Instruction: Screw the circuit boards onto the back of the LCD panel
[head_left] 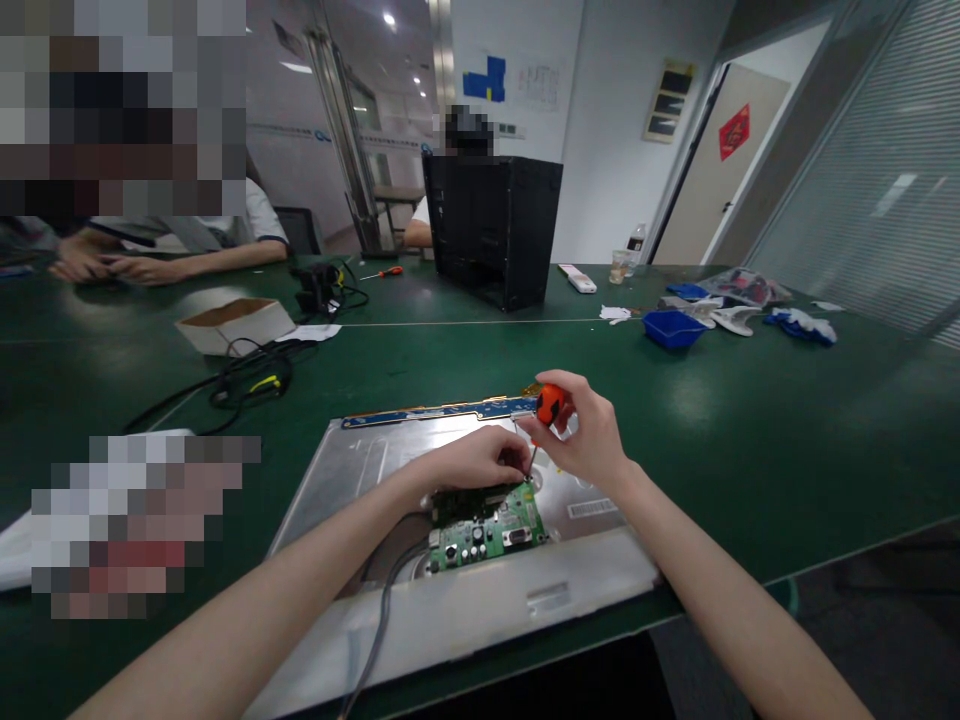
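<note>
In my right hand is a screwdriver with an orange and black handle, tilted so that its shaft runs down to the upper right corner of a green circuit board. My left hand is closed beside the screwdriver's tip, its fingers curled at the board's top edge. Whether those fingers pinch anything is hidden. The board lies on a silver metal display panel, with a grey cable leading off its left side. Along the panel's far edge runs a narrow blue circuit strip.
A black computer case stands at the back. On the left are a white box and tangled black cables. A blue tray and gloves lie at right. Another person's hands rest across the green table.
</note>
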